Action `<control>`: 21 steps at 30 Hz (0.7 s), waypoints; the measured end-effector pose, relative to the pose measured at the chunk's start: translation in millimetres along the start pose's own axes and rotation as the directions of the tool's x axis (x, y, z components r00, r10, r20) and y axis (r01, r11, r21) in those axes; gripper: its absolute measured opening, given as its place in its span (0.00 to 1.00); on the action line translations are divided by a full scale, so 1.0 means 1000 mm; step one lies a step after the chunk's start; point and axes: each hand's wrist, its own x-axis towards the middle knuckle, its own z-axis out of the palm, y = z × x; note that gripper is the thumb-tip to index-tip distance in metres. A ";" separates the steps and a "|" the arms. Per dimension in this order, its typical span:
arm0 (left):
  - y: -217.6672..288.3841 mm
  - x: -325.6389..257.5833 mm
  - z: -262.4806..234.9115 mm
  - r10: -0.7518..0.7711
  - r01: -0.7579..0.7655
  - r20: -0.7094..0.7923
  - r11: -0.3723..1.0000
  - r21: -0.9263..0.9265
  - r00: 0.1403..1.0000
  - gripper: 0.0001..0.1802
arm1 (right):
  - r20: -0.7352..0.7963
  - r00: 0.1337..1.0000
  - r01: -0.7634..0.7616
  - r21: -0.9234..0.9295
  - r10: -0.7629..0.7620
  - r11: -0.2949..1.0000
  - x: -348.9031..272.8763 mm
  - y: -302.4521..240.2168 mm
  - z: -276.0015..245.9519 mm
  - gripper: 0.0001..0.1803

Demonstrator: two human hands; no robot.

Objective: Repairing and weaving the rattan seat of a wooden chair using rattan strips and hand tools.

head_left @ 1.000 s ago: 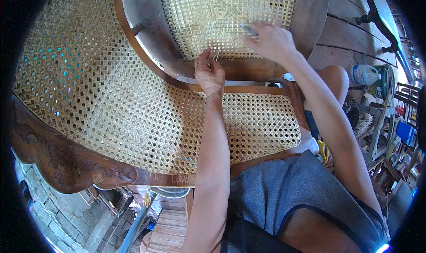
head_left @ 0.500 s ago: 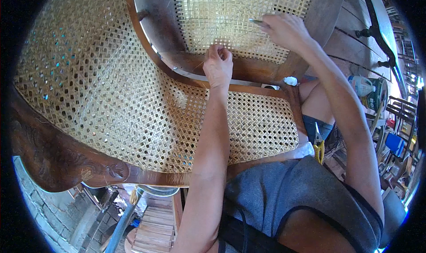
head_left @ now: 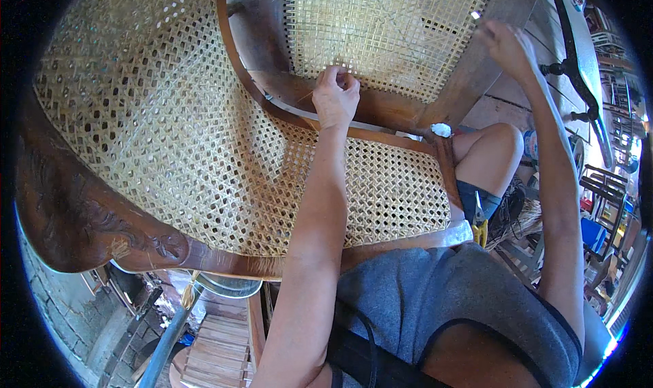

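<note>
A woven cane panel with an open square weave fills a dark wooden frame at the top. At its near edge my left hand is closed in a pinch. A thin strand shows beside these fingers, but what they grip is hidden. Up to the right, past the panel's right edge, my right hand is closed round a slim tool with a shiny metal tip. It is raised off the weave and slightly blurred. A few dark gaps show in the weave on the panel's right side.
Below lies a larger finished cane surface with a carved wooden rail. Yellow-handled scissors stand by my leg, and a white lump sits on the frame's corner. At the lower left is a slatted wooden stool. Furniture crowds the far right.
My right hand with the tool has moved from above the panel to the right, beyond its edge. My left hand keeps its pinch at the near edge. The view has shifted slightly.
</note>
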 end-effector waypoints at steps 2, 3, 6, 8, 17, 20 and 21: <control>-0.003 0.000 -0.005 -0.030 0.029 -0.007 0.999 -0.040 1.000 0.08 | 0.025 0.993 -0.118 0.011 0.117 0.993 0.003 0.005 0.001 0.21; -0.002 0.002 -0.007 -0.060 0.060 0.004 0.995 -0.075 0.998 0.07 | 0.098 0.988 -0.122 0.002 0.121 0.993 0.004 0.006 -0.002 0.21; 0.021 0.009 -0.013 -0.117 0.117 0.015 0.988 -0.101 0.993 0.08 | -0.155 0.988 0.028 0.060 -0.018 0.998 -0.006 -0.001 -0.017 0.21; 0.057 0.021 -0.007 0.106 -0.113 -0.083 0.991 -0.076 0.991 0.11 | -0.059 0.998 0.040 0.246 -0.026 0.969 -0.020 -0.010 -0.038 0.20; 0.122 0.036 -0.043 0.203 -0.130 0.250 0.951 -0.281 0.947 0.19 | 0.106 0.994 -0.012 0.262 -0.017 0.965 -0.031 -0.054 -0.037 0.24; 0.061 0.038 -0.066 -0.019 -0.019 0.265 0.990 0.137 0.964 0.19 | 0.280 0.955 -0.039 0.450 -0.099 0.892 -0.021 -0.089 0.022 0.17; 0.047 0.036 -0.063 0.004 -0.035 0.253 0.992 0.119 0.967 0.19 | 0.374 0.919 -0.063 0.455 -0.126 0.888 -0.018 -0.100 0.038 0.15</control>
